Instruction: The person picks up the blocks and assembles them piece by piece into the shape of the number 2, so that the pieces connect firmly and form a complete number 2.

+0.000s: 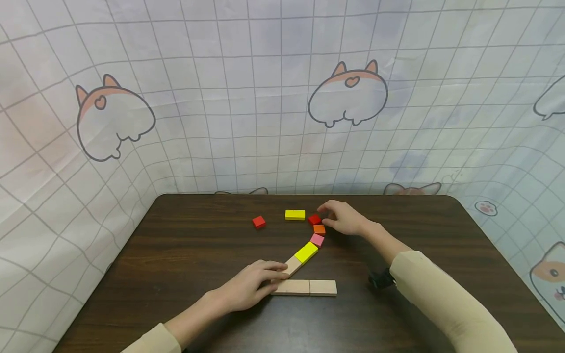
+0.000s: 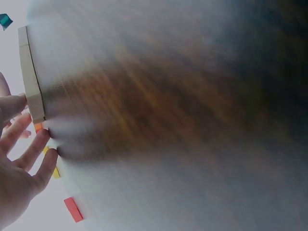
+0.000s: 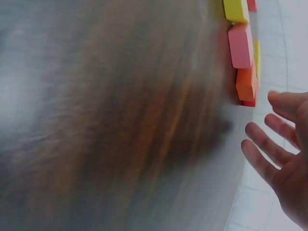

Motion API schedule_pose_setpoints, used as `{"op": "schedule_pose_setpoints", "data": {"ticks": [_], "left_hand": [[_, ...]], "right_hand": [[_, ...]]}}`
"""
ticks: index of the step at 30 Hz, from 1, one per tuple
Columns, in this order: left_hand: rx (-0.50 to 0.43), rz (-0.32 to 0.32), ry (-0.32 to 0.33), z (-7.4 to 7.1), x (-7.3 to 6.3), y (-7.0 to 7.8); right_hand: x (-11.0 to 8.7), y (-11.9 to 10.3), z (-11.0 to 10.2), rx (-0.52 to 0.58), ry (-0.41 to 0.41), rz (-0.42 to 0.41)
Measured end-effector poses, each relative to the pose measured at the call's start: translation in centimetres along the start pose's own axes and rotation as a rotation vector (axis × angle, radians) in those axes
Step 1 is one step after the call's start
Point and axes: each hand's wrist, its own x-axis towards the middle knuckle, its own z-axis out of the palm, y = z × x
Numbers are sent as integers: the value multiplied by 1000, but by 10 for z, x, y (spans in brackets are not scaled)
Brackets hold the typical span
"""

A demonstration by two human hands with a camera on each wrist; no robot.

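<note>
My left hand [image 1: 256, 284] lies with its fingers extended at the left end of the plain wooden blocks [image 1: 323, 288], fingertips touching or just over them. Two of these form a straight row; another wooden block [image 1: 291, 266] slants up from it. A yellow block [image 1: 306, 252], a pink block [image 1: 317, 240], an orange block [image 1: 319, 229] and a red block [image 1: 314, 219] carry on that line in a curve. My right hand [image 1: 345, 218] hovers just right of the red block, thumb and fingers apart. In the right wrist view its fingers [image 3: 262, 144] are spread, holding nothing.
Farther back on the dark wooden table [image 1: 176, 255] lie a loose yellow block [image 1: 295, 214] and another red block [image 1: 259, 222]. A white gridded cloth [image 1: 265, 122] with cartoon animals hangs behind the table's back edge and along its sides.
</note>
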Motion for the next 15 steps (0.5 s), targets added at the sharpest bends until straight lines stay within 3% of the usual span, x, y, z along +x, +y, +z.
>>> {"op": "schedule_pose_setpoints", "data": {"ticks": [8,15], "left_hand": [[-6,5,5,0,0,1],[-4,8,6,0,-1,0]], "right_hand": [[-15,-9,3,-20,7,-3],[-24,-10,11,-10,60,-45]]}}
